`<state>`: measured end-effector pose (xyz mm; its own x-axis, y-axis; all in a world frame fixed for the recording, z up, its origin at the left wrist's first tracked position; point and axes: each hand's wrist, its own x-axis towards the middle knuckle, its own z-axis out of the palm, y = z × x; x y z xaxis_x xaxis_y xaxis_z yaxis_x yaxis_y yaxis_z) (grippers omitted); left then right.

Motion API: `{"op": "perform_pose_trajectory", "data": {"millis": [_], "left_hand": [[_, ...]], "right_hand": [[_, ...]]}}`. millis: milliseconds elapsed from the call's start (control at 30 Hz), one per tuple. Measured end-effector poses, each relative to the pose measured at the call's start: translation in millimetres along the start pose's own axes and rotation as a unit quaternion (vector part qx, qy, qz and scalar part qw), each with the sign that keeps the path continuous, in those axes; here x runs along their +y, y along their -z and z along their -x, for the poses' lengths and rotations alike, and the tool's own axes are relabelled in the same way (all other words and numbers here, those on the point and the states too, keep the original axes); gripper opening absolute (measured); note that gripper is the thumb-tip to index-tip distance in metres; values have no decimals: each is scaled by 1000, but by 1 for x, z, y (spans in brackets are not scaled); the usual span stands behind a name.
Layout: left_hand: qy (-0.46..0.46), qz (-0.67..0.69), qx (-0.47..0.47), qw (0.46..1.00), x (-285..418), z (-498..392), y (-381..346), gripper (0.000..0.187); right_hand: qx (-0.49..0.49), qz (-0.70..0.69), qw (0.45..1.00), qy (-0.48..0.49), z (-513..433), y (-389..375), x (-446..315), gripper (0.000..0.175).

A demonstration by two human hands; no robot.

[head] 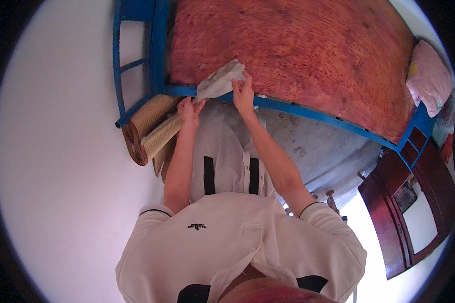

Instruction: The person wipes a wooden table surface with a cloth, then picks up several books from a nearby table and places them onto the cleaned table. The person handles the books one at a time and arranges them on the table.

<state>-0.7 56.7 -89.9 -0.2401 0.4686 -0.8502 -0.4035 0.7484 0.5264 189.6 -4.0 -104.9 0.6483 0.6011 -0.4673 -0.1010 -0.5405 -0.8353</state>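
A crumpled whitish cloth [220,81] with grey stains is stretched between my hands, over the near edge of the bed. My left hand [189,111] pinches its lower left end, just in front of the blue metal rail [299,108]. At the cloth's upper right end, my right hand [243,94] grips the edge between thumb and fingers. Beneath and beyond the cloth lies the reddish bed board [295,57], its surface streaked and spotted.
A rolled woven mat [144,125] leans by the white wall [60,132], left of my left forearm. Blue bed-end bars [134,64] rise at the left. A pink pillow [429,77] rests at the far right, above a dark wooden cabinet or door [398,212]. Grey floor [318,147] shows below the rail.
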Motion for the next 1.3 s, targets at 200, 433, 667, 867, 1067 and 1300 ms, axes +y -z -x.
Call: {"op": "perform_pose_trajectory", "data": {"millis": [200,433,667,867,1067,1300], "left_hand": [[-17,-184,-9,983,-24,-8,8,35],[69,-154,-16,985,-60,-43,2,24],[-5,-154,-41,987,-49,-45,3,18],[-38,-147,-51,987,-42,-25,-1,16],[50,-191,-56,979,-70,-23,21,23],[-209,-508,-44,834,-78,-22,31,19]], "right_hand": [[38,297,954,30,-23,10,26,47],[32,213,976,6,-43,8,58,40],[10,93,995,19,-34,8,41,25],[-4,69,989,133,11,10,-1,16],[-240,213,919,231,37,-19,2,37],[18,251,960,124,17,-24,20,39]]}}
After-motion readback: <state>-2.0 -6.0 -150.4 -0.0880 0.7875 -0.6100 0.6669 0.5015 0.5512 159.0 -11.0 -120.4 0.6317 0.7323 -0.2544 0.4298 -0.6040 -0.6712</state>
